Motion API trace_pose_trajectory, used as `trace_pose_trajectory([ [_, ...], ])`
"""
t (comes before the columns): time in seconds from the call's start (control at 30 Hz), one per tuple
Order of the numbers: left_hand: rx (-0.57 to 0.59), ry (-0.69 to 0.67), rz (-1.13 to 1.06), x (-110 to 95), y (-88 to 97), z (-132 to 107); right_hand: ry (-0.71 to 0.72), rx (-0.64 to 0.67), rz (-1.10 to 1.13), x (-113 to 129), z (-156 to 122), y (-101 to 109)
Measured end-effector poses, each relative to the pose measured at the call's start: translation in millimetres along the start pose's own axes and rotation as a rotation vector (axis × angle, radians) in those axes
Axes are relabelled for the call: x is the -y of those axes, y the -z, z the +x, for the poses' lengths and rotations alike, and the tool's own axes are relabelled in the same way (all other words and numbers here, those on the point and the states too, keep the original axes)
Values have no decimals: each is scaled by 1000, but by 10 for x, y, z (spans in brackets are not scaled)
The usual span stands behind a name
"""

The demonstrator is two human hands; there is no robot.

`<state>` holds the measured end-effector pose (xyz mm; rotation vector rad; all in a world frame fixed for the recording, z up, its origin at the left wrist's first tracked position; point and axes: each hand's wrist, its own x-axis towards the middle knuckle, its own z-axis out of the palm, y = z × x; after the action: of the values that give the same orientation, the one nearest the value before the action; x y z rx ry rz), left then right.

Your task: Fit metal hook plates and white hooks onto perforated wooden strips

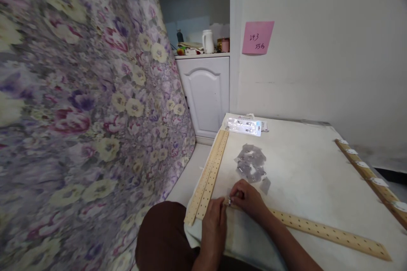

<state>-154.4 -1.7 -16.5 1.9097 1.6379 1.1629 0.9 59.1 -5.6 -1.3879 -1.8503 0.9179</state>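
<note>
A long perforated wooden strip [330, 233] lies along the near edge of the table, its left end between my hands. My left hand [216, 216] is closed around that end. My right hand [246, 197] is closed in a pinch on a small shiny metal piece [229, 201] at the strip's end; its exact kind is too small to tell. Just beyond my right hand lies a loose pile of small grey translucent packets [251, 163], with bits of metal showing in them. To the left of my left hand, two more perforated wooden strips [211, 169] lie side by side.
A clear blister pack [244, 127] lies at the far left of the pale-covered table [299, 156]. Another wooden strip [365, 171] with several white pieces runs along the right edge. A floral curtain [95, 114] hangs at left; a white cabinet [206, 93] stands behind.
</note>
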Motion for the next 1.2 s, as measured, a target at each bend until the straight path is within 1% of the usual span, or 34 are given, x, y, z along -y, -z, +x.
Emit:
trace_pose_trajectory([
  [0.2,40,-78,29,31,-3,-37,-12,-4,21,-14,11,-12],
  [0.47,106,-93,172,29,-16,-31,-6,22,16,-53,35,-31],
  [0.57,102,-103,191,18,-4,-30,-3,31,21,-57,37,-34],
  [0.7,82,-116,147,41,2,-45,2,27,35,-49,39,-26],
  [0.87,32,-141,82,86,-8,-72,46,-51,10,-36,9,28],
  [0.93,19,-142,69,89,-7,-78,67,-75,-9,-47,-70,77],
  [1.0,4,-144,54,83,-3,-79,71,-97,-33,-79,-217,146],
  [1.1,-22,-146,32,67,0,-74,86,-125,-100,-188,-537,289],
  [1.2,-43,-147,22,59,-3,-69,75,-194,-196,-364,-862,464],
])
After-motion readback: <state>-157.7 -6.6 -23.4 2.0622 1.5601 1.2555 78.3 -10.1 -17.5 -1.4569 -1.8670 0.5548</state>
